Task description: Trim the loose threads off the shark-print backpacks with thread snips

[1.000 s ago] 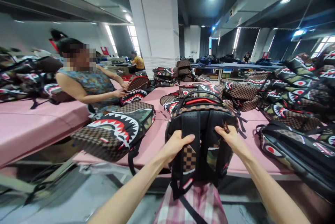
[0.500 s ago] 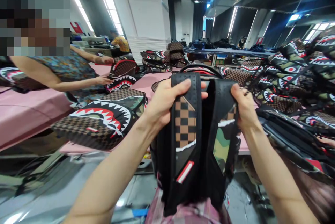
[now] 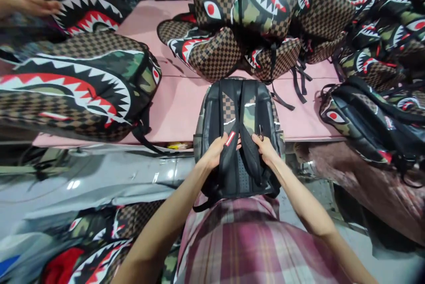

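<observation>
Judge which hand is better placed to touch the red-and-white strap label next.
Left, I'd say: the left hand holds the labelled strap, its thumb beside the label, while the right hand is at the other strap.

- The left arm [image 3: 166,208] is bare and slants up from the bottom, leaning in to the middle.
- The right arm [image 3: 303,200] is bare too and slants up the other way.
- The left grip [image 3: 216,151] is curled, with its thumb [image 3: 225,137] on top and some fingertips [image 3: 238,143] peeking out past it.
- The right grip [image 3: 264,146] is bent, thumb pointing up and in.
- Both grips are near each other but not touching.
</observation>
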A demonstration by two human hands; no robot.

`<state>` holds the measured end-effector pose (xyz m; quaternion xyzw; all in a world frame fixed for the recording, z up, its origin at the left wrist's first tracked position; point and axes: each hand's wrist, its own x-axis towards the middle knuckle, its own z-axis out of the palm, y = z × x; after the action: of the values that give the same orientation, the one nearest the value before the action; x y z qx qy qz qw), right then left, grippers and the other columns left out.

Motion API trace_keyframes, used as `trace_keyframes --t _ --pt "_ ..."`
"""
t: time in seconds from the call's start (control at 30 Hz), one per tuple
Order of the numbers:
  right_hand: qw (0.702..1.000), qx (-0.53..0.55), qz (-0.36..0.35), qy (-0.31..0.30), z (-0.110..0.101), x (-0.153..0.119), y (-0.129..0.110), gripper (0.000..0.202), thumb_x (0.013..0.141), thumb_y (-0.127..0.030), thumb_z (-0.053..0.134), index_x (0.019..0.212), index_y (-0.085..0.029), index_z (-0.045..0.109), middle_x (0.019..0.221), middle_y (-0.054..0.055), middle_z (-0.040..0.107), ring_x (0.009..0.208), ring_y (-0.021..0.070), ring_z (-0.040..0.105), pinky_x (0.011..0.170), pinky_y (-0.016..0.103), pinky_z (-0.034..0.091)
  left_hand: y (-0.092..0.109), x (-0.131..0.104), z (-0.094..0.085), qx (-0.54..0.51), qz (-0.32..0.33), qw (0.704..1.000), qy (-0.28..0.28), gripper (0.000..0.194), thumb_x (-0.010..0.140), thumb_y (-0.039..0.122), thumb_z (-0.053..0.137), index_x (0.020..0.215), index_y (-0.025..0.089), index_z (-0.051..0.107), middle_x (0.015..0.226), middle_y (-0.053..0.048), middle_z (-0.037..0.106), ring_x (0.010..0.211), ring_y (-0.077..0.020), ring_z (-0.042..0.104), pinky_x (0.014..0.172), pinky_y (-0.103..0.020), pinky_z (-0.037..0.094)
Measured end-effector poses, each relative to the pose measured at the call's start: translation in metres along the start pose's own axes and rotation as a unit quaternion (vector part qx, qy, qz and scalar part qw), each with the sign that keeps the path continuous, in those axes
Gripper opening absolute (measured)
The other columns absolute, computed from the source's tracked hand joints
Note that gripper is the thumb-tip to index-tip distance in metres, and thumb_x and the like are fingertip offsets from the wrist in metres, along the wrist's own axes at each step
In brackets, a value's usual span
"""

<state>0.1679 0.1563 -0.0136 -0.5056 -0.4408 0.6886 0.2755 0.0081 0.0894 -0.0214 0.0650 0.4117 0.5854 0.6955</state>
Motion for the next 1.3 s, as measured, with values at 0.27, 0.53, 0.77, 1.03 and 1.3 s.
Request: trace_keyframes --t 0.27,0.53,0.77,1.03,1.3 --pt "1.000 0.000 0.000 -0.013 -0.001 0.006 -0.005 0.053 0.048 -0.065 0.069 0.058 -0.017 0.048 0.047 -0.008 0.040 0.039 0.0035 0.026 0.036 0.021 0.013 0.010 0.001 0.003 -0.007 -0.014 1.000 0.002 0.041 0.091 0.037 0.039 0.096 0.005 0.065 0.109 -0.018 0.065 0.109 -0.0255 0.058 0.097 -0.043 0.044" --pt "1.000 0.002 0.000 -0.013 -0.001 0.005 -0.003 0.055 0.048 -0.068 0.068 0.057 -0.018 0.047 0.047 -0.008 0.037 0.040 0.0040 0.025 0.038 0.022 0.013 0.008 -0.002 0.003 -0.013 -0.019 1.000 0.012 0.047 0.091 0.040 0.035 0.099 0.004 0.064 0.115 -0.019 0.062 0.107 -0.0251 0.058 0.097 -0.040 0.045" --pt "1.000 0.006 -0.005 -0.018 -0.002 0.005 -0.001 0.055 0.050 -0.068 0.067 0.057 -0.018 0.045 0.048 -0.008 0.036 0.042 0.0046 0.025 0.040 0.022 0.013 0.005 -0.006 0.003 0.001 -0.019 1.000 0.014 0.050 0.091 0.043 0.033 0.102 0.005 0.064 0.121 -0.019 0.058 0.114 -0.0248 0.054 0.101 -0.038 0.040" --pt "1.000 0.014 -0.008 -0.019 -0.005 0.006 0.002 0.051 0.052 -0.065 0.067 0.060 -0.018 0.048 0.051 -0.007 0.040 0.045 0.0059 0.029 0.042 0.023 0.016 -0.009 -0.040 0.000 -0.010 -0.040 0.999 -0.004 0.051 0.092 0.045 0.031 0.114 0.009 0.059 0.135 -0.014 0.047 0.121 -0.0248 0.047 0.106 -0.037 0.034" --pt "0.997 0.023 -0.001 -0.079 -0.010 -0.029 0.003 0.046 0.060 -0.059 0.068 0.057 -0.018 0.049 0.047 -0.007 0.040 0.044 0.0059 0.027 0.043 0.022 0.019 -0.008 -0.055 -0.007 -0.034 -0.052 0.998 -0.003 0.057 0.093 0.047 0.022 0.131 0.011 0.044 0.140 -0.011 0.040 0.123 -0.0231 0.045 0.107 -0.035 0.032"
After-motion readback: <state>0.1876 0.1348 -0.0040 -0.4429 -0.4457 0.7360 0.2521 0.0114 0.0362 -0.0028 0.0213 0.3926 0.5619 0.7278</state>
